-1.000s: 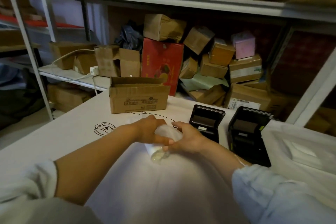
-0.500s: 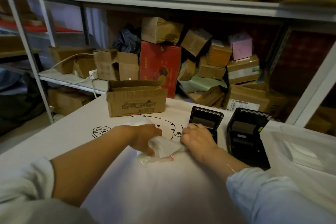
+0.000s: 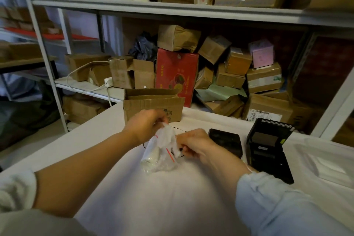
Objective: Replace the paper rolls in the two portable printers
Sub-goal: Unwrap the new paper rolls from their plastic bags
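Observation:
A clear plastic bag (image 3: 162, 151) with a red zip line holds a white paper roll (image 3: 152, 156) and hangs just above the white table (image 3: 172, 197). My left hand (image 3: 143, 126) pinches the bag's top edge from the left. My right hand (image 3: 193, 144) pinches the same edge from the right. Two black portable printers lie to the right: the nearer printer (image 3: 227, 142) looks closed, partly hidden behind my right hand, and the far-right printer (image 3: 268, 147) has its lid standing open.
An open cardboard box (image 3: 153, 104) stands on the table behind my hands. Metal shelving (image 3: 172, 8) packed with cardboard boxes and a red carton (image 3: 177, 74) fills the background. A white cable and socket (image 3: 108, 80) lie on the lower shelf at left.
Both hands have lifted the bag off the table and now hold its top edge, with the roll hanging below. The left printer's lid, open earlier, now looks closed.

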Demonstrator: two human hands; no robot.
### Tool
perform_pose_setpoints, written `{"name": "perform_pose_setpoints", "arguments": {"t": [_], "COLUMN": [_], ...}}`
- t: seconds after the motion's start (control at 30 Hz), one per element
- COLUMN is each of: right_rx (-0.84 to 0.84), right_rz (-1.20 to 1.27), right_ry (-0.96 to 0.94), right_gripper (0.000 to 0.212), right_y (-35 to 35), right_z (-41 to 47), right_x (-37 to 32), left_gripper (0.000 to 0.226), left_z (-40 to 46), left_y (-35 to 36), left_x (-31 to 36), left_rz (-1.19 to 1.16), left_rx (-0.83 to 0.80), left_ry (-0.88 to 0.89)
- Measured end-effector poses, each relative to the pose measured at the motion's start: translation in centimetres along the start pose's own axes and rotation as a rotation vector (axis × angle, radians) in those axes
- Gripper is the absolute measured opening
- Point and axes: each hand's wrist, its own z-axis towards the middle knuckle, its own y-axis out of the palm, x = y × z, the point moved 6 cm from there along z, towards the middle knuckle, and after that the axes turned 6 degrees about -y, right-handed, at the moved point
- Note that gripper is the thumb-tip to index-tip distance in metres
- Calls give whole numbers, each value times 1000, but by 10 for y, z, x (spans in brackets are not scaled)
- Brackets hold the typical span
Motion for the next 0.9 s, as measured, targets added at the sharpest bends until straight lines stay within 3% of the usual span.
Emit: {"name": "perform_pose_setpoints", "arguments": {"t": [0.07, 0.17, 0.27, 0.33, 0.4, 0.47, 0.6, 0.77, 0.83, 0.9], "right_rx": [92, 128, -24, -59, -29, 58, 256, 144, 154, 158], "right_rz": [65, -155, -458, -426, -270, -193, 26, 46, 90, 127], "right_ry": [-47, -60, 22, 46, 59, 33, -162, -187, -229, -280], "right_gripper": [17, 19, 44, 46, 42, 40, 10, 20, 19, 13], "right_y": [-9, -15, -1, 6, 6, -3, -24, -20, -21, -25], "right_z": [0, 7, 10, 7, 5, 8, 7, -2, -6, -9], "right_x": [-12, -15, 8, 22, 27, 21, -10, -16, -19, -25], "left_gripper": [12, 24, 63, 92, 106, 106, 100, 61, 44, 42], "left_z": [-1, -3, -15, -26, -34, -35, -29, -27, -20, -9], "left_y": [-4, 7, 29, 51, 70, 74, 58, 48, 34, 14], "left_x": [-4, -15, -27, -29, -28, -29, -56, -77, -66, -47], "left_rz": [-76, 5, 119, 150, 110, 33, 42, 79, 26, -97], "left_rx": [17, -72, -214, -353, -435, -431, -330, -339, -210, -7], "left_ry": [-43, -210, -396, -442, -447, -448, -527, -541, -495, -390]}}
